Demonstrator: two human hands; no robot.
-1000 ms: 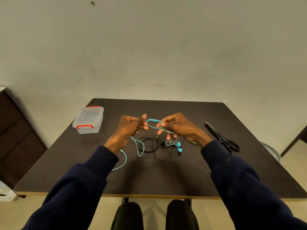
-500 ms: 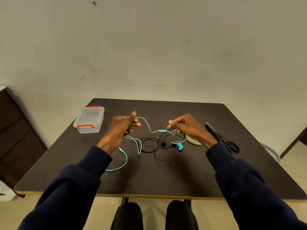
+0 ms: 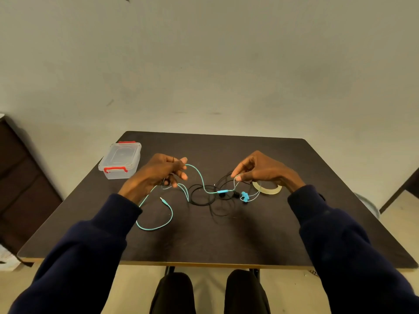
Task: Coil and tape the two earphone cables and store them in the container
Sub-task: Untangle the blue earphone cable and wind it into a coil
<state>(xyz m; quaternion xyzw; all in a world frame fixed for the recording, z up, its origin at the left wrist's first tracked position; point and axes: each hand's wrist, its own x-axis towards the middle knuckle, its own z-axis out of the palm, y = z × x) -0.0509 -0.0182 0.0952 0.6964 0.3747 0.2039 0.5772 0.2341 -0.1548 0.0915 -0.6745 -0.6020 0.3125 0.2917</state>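
since half a second ago our hands have drawn further apart, and the inline remote (image 3: 223, 191) has sunk lower, close above the table (image 3: 226, 241). more of the tape roll (image 3: 268, 190) now shows beside our right wrist.

our left hand (image 3: 156, 175) is curled, thumb and forefinger pinching the turquoise earphone cable (image 3: 199, 177), with more of that cable gathered in the fingers. from there the cable sags down to the remote, then rises as thin strands to our right hand (image 3: 263, 171), which pinches them between thumb and fingertips. the blue earbuds (image 3: 244, 197) hang at the end of the strands, at or just above the table; we cannot tell whether they touch it. on the other side the cable drops from our left hand, loops over the table by our left sleeve and ends in its plug (image 3: 162, 199).

under the stretched cable the black earphones (image 3: 222, 195) lie on the table in a loose, uncoiled tangle. the clear container (image 3: 120, 162) with red latches sits lid on at the far left of the table, well apart from both cables.
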